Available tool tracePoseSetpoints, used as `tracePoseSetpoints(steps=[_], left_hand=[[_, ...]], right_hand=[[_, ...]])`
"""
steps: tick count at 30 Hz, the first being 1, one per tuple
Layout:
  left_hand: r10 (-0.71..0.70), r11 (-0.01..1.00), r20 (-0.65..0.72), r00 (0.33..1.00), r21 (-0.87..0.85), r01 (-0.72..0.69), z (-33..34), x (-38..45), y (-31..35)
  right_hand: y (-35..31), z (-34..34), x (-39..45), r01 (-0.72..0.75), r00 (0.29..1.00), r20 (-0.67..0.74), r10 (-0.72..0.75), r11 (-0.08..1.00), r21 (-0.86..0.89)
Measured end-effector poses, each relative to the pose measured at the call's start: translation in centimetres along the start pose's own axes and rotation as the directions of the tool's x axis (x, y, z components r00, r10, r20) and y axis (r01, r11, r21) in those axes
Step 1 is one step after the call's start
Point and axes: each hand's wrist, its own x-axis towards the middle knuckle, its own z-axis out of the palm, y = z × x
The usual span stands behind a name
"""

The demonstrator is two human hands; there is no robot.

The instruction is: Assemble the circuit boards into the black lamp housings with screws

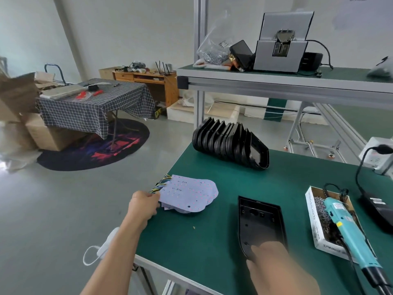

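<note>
A stack of pale circuit boards with coloured wires lies at the left edge of the green bench. My left hand grips the stack's left end by the wires. A single black lamp housing lies open side up in front of me. My right hand holds its near end, with the thumb inside and the fingers under the rim. A row of nested black housings stands at the bench's far side. A white box of screws sits to the right with a teal electric screwdriver lying across it.
A black power adapter and its cable lie at the far right near a white socket strip. An upper shelf carries a grey machine, a bag of screws and a black device. The bench's left edge drops to open floor.
</note>
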Motion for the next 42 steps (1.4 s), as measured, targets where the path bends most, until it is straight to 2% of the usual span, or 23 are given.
tracePoseSetpoints(steps=[3,7,11,15,20,23,26,29,32,36,38,39,40,42], left_hand=[[-0.045,0.948,0.041,0.998,-0.314,0.056,-0.8,0.5,0.5],[-0.143,0.776,0.134,0.981,-0.600,0.195,-2.6,1.3,1.3],[-0.173,0.574,0.196,0.965,-0.776,0.261,-4.7,2.5,1.5],[-0.197,0.423,0.278,0.940,-0.841,0.337,-6.2,3.9,1.0],[-0.241,0.421,0.271,0.932,-0.836,0.352,-7.2,5.2,-0.1],[-0.241,0.415,0.197,0.950,-0.864,0.285,-7.8,5.5,-0.6],[-0.183,0.456,0.057,0.981,-0.879,0.136,-9.0,5.0,0.2],[-0.007,0.556,-0.165,0.986,-0.820,-0.134,-10.6,3.0,2.4],[0.289,0.650,-0.347,0.892,-0.613,-0.449,-12.0,-0.1,5.5],[0.578,0.687,-0.369,0.728,-0.263,-0.678,-12.3,-5.9,9.9],[0.723,0.632,-0.352,0.595,-0.013,-0.775,-11.5,-9.8,11.7],[0.790,0.569,-0.331,0.516,0.083,-0.818,-10.7,-11.9,12.4],[0.838,0.509,-0.297,0.458,0.122,-0.852,-9.6,-14.1,12.8],[0.885,0.440,-0.216,0.412,0.105,-0.892,-7.1,-18.2,12.8]], right_hand=[[0.3,-0.1,0.0,-0.016,1.000,-0.007,0.016,0.999,0.028],[0.4,-0.3,0.1,-0.027,0.999,-0.026,0.029,0.998,0.057],[0.2,-0.5,-0.1,-0.061,0.998,-0.013,0.063,0.995,0.084],[0.2,-0.5,-0.2,-0.060,0.998,-0.021,0.062,0.993,0.097],[0.2,-0.7,0.1,-0.046,0.998,-0.044,0.052,0.992,0.121],[0.1,-0.9,0.4,-0.033,0.997,-0.063,0.042,0.991,0.132],[0.1,-1.2,0.7,-0.032,0.997,-0.062,0.042,0.989,0.148],[-0.2,-1.5,1.1,-0.046,0.994,-0.086,0.061,0.985,0.167],[-1.2,-2.6,2.3,-0.086,0.987,-0.106,0.121,0.954,0.286],[-2.7,-6.0,6.7,-0.126,0.981,-0.072,0.181,0.870,0.476],[-3.4,-8.1,9.7,-0.125,0.980,-0.062,0.187,0.833,0.539],[-3.8,-9.0,11.1,-0.126,0.980,-0.055,0.190,0.816,0.564],[-4.2,-9.8,12.5,-0.139,0.981,-0.025,0.193,0.785,0.603],[-4.9,-11.2,14.9,-0.235,0.971,0.145,0.189,0.652,0.721]])
